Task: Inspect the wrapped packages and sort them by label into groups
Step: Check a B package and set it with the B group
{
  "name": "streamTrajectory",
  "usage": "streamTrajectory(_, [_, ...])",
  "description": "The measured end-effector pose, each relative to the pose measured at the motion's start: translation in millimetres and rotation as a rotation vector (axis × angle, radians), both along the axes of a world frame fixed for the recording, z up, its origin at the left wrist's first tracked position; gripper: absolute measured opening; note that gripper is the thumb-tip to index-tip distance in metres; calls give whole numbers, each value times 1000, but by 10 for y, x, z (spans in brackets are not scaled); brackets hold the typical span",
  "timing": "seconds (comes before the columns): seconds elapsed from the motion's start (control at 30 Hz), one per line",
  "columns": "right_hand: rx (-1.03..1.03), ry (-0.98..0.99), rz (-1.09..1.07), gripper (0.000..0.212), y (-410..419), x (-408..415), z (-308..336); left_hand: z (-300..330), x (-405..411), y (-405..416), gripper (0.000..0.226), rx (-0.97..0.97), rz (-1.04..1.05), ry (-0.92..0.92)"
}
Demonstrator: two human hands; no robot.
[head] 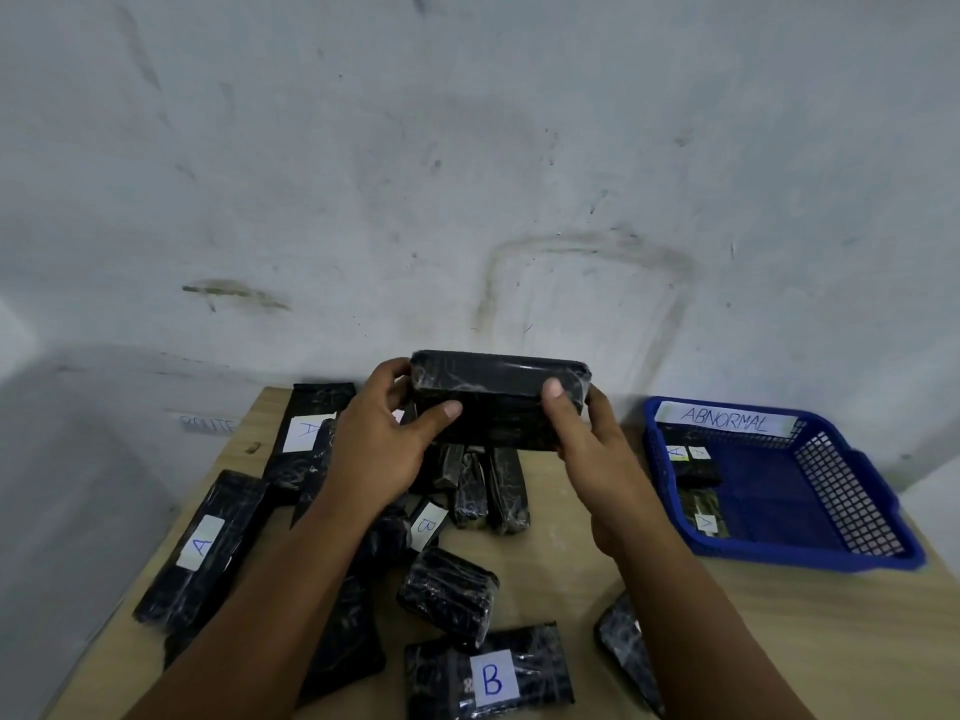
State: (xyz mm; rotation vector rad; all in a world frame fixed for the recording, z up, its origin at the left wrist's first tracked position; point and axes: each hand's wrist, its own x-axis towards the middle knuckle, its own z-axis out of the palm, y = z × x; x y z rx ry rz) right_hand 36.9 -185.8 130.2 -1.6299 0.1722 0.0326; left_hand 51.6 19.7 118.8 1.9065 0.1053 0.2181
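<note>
Package (498,402) gripped between both hands (480,449), lifted.

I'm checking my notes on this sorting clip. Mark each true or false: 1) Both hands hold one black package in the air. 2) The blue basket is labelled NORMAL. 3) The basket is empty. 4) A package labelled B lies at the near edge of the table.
1) True: the left hand and right hand grip the raised package.
2) False: the blue basket reads ABNORMAL.
3) False: it holds wrapped packages.
4) True: the B package lies there on the table.
</note>
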Motion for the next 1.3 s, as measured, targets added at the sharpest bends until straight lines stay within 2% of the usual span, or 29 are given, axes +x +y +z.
streamTrajectory(0.07, [43, 33, -38, 59, 4, 22, -11, 9, -24, -12, 57, 0, -21, -15])
streamTrajectory(0.1, [61, 21, -67, 58, 11, 32, -24, 36, -42, -31, 52, 7, -29, -10])
streamTrajectory(0.2, [70, -16, -86, 39, 42, 16, -61, 99, -83, -128, 22, 18, -28, 6])
streamTrajectory(0.27, [49, -4, -69, 35, 48, 4, -93, 86, -65, -140, 15, -30, 32, -8])
streamTrajectory(0.4, [71, 81, -55, 30, 30, -14, -118, 9, -23, -53, 41, -49, 2, 28])
streamTrajectory(0.5, [198, 98, -188, 24, -5, -21, -147, -62, -24, 16, 54, -21, -111, 55])
streamTrajectory(0.57, [232, 72, -237, 43, -34, -12, -223, -97, -49, 11, 59, -8, -174, 57])
streamTrajectory(0.67, [220, 46, -233, 67, -73, -17, -288, -88, -63, -65, 48, -187, -154, 103])
streamTrajectory(0.7, [210, 45, -231, 71, -92, -13, -313, -80, -48, -86, 40, -227, -82, 118])
streamTrajectory(0.77, [196, 42, -205, 72, -131, -5, -364, -133, 29, -76, 31, -175, 85, 168])
streamTrajectory(0.83, [159, 15, -156, 67, -154, -18, -416, -242, 103, -37, 25, -121, 138, 237])
streamTrajectory(0.9, [52, -30, -107, 59, -169, -47, -467, -365, 139, -16, 14, -92, 135, 271])
streamTrajectory(0.97, [-162, -70, -81, 58, -186, -89, -542, -474, 162, -23, 14, -63, 163, 276])
streamTrajectory(1.03, [-559, -124, -63, 75, -202, -132, -659, -552, 153, -54, 16, -19, 186, 265])
streamTrajectory(1.1, [-919, -245, 43, 92, -195, -185, -801, -661, 159, -102, 19, 35, 183, 271])
streamTrajectory(1.13, [-1050, -328, 103, 90, -190, -202, -874, -711, 161, -130, 19, 64, 169, 278])
streamTrajectory(1.2, [-1255, -453, 203, 72, -207, -198, -1061, -801, 174, -184, 19, 89, 147, 312])
streamTrajectory(1.3, [-1375, -479, 274, 49, -264, -139, -1287, -941, 225, -259, 19, 61, 126, 368])
